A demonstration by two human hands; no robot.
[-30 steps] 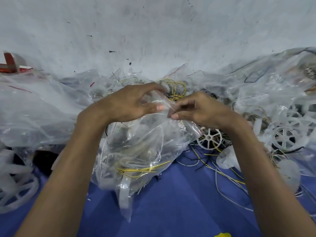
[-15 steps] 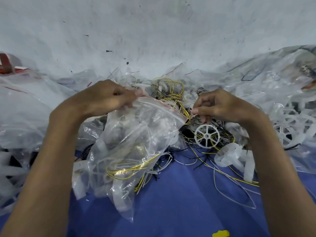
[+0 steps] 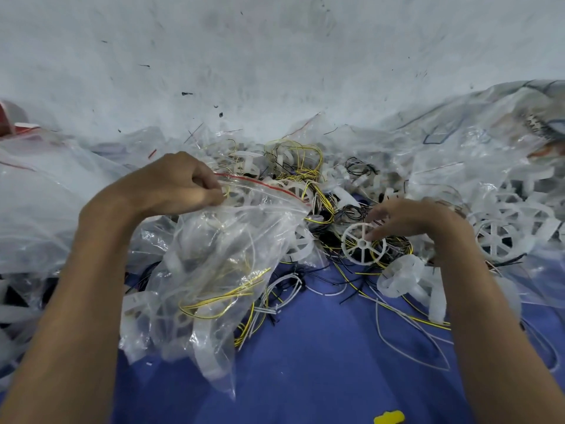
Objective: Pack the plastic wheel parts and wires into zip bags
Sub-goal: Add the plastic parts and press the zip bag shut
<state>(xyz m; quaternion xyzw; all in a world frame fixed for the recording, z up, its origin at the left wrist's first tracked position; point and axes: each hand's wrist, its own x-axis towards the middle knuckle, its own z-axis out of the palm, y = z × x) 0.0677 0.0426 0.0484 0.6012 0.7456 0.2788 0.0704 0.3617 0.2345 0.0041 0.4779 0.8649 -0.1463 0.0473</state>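
Note:
My left hand (image 3: 177,185) pinches the left end of the red zip strip of a clear zip bag (image 3: 220,270). The bag hangs down over the blue surface and holds white wheel parts and yellow wires. My right hand (image 3: 409,221) is off the bag and reaches down with spread fingers onto a white spoked plastic wheel (image 3: 362,243). Its fingertips touch the wheel's upper rim. The wheel lies on a tangle of black and yellow wires (image 3: 330,209).
A heap of loose white wheels (image 3: 501,237) lies at the right. Crumpled clear bags (image 3: 36,209) pile up at the left and back right. White and yellow wires (image 3: 406,325) trail over the blue surface (image 3: 321,377). A yellow piece (image 3: 389,418) sits at the bottom edge.
My right hand let go of the bag's zip and moved right and down onto the loose white wheel. My left hand pulled the bag's mouth to the left and kept hold.

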